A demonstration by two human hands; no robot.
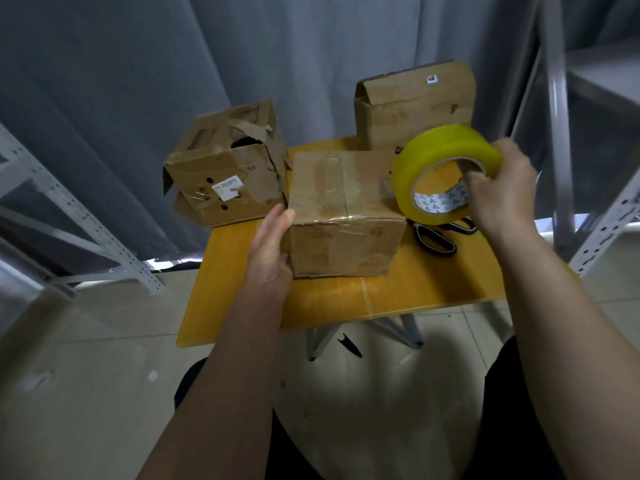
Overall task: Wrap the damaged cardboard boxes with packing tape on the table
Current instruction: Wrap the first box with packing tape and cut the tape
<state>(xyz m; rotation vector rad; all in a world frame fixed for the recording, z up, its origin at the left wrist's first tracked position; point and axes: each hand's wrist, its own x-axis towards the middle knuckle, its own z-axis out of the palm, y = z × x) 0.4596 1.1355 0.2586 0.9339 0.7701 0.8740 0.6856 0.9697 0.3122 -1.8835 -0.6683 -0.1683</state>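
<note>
A small cardboard box [346, 209] with old tape on its top stands in the middle of the yellow table [242, 292]. My left hand [272, 251] grips its near left corner, thumb on the top edge. My right hand [502, 192] holds a big roll of yellowish packing tape [433, 150] in the air just right of the box, fingers hooked through its core. A torn box [221, 168] with a ripped top and holes sits at the table's left. A taller box [412, 102] stands at the back right.
Black-handled scissors [436, 237] lie on the table right of the middle box, under the tape roll. White metal racks [69, 216] flank the table on both sides. A grey curtain hangs behind. The floor below is tiled.
</note>
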